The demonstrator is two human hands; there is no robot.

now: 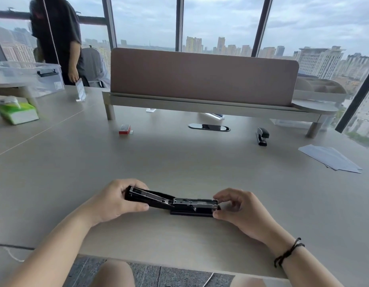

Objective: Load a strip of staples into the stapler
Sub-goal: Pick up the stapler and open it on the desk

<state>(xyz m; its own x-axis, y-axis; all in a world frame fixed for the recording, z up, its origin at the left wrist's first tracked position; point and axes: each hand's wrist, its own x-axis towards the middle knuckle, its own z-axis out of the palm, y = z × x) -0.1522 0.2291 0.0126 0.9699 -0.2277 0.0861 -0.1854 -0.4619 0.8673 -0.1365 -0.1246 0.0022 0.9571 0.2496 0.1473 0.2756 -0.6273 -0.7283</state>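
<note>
A black stapler [173, 201] lies swung fully open on the desk near its front edge, its lid folded out to the left and its metal staple channel facing up on the right. My left hand [115, 201] grips the lid end. My right hand [239, 210] pinches the front tip of the channel between thumb and fingers. Whether a strip of staples sits in the channel cannot be made out. A red and white staple box [124, 129] rests far back on the desk, left of centre.
A second black stapler [262, 136] stands shut at the back right, with white paper sheets [330, 158] beyond it. A pink divider on a shelf [202, 79] crosses the back. A tissue pack [17, 112] and clear bin [28, 77] sit far left; a person stands there.
</note>
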